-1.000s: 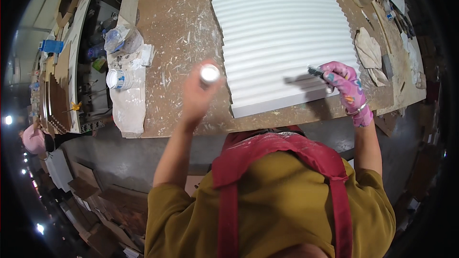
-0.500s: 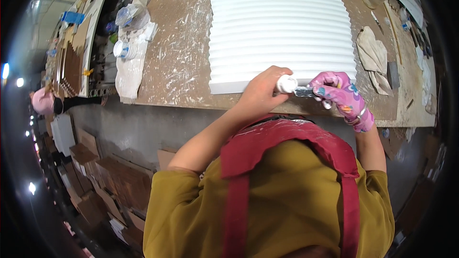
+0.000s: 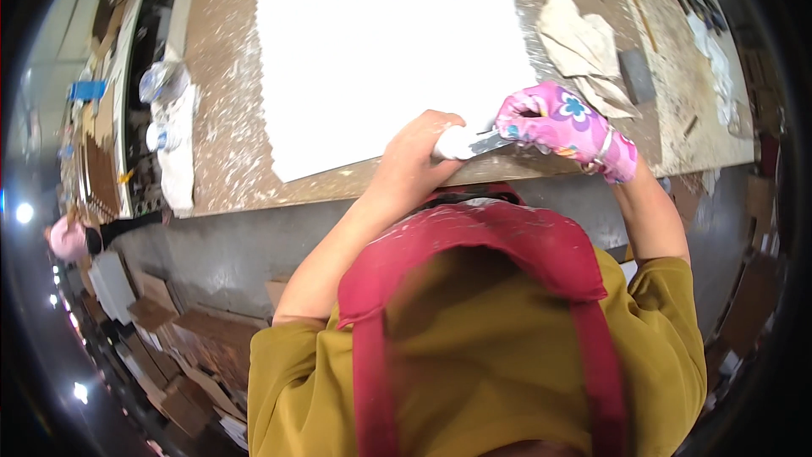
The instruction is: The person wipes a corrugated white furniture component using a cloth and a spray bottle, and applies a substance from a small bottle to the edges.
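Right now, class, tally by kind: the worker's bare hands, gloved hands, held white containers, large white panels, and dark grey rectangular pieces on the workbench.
Bare left hand: 1
Gloved right hand: 1
Held white container: 1
Large white panel: 1
Dark grey rectangular piece: 1
Total: 5

Glare bleaches the jagged-edged white panel [image 3: 381,51] before me almost featureless; a lamp [image 3: 25,212] flares far left, shadow dulls my olive shirt [image 3: 482,355], and the curved edges bend into blackness.
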A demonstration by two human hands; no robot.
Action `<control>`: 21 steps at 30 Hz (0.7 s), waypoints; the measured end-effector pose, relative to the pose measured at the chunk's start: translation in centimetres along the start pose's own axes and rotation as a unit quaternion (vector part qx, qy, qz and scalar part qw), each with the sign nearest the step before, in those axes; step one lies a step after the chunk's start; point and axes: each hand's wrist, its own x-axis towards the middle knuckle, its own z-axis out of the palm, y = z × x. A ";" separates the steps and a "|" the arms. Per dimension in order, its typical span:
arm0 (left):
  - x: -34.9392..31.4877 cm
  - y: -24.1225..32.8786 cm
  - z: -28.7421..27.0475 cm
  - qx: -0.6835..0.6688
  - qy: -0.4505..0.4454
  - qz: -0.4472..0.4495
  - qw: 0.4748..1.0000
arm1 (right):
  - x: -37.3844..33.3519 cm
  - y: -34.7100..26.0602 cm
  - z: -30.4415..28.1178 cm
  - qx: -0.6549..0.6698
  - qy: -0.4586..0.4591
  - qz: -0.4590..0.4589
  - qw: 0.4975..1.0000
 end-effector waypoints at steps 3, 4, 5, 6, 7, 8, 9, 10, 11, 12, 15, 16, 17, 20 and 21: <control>1.0 1.8 0.9 -0.044 -0.063 -0.080 0.994 | -1.9 0.9 -2.0 0.025 -0.002 0.012 1.000; 1.2 1.8 1.3 -0.043 -0.068 -0.075 0.994 | -2.5 1.2 -2.6 0.037 -0.006 0.016 0.999; 1.4 1.5 1.8 -0.094 -0.064 -0.074 0.991 | -3.2 1.7 -3.2 0.059 -0.003 0.013 0.998; 1.6 1.3 2.0 -0.144 -0.062 -0.073 0.985 | -3.6 3.0 -3.8 0.009 0.030 -0.012 0.999; 1.9 1.5 2.0 -0.201 -0.051 -0.118 0.971 | -4.0 3.8 -4.5 0.027 0.059 0.019 0.998; 2.4 1.6 2.2 -0.244 -0.026 -0.113 0.963 | -4.6 4.5 -5.0 0.044 0.087 0.050 0.994; 2.8 1.5 2.1 -0.221 0.000 -0.138 0.965 | -5.3 5.4 -4.9 0.124 0.146 0.016 0.981; 3.3 1.6 2.0 -0.199 0.025 -0.162 0.966 | -6.0 5.4 -5.5 0.202 0.141 0.095 0.964; 4.0 1.9 2.0 -0.244 0.054 -0.199 0.948 | -6.7 6.5 -5.4 0.280 0.175 0.059 0.942; 4.4 2.0 1.8 -0.232 0.072 -0.221 0.944 | -7.1 7.2 -4.9 0.358 0.204 0.022 0.911; 6.0 1.1 2.0 -0.185 0.073 -0.232 0.952 | -8.1 7.5 -4.6 0.385 0.252 -0.013 0.888; 6.8 1.3 2.2 -0.190 0.064 -0.228 0.953 | -8.1 8.3 -4.5 0.387 0.253 -0.015 0.887; 7.4 1.5 2.5 -0.195 0.053 -0.223 0.954 | -8.0 9.9 -4.2 0.252 0.297 -0.150 0.909; 10.0 2.6 4.7 -0.211 0.001 -0.172 0.962 | -8.8 10.3 -5.1 0.397 0.304 -0.023 0.866; 11.1 3.1 5.8 -0.218 -0.035 -0.175 0.959 | -8.7 9.7 -5.2 0.373 0.324 -0.012 0.869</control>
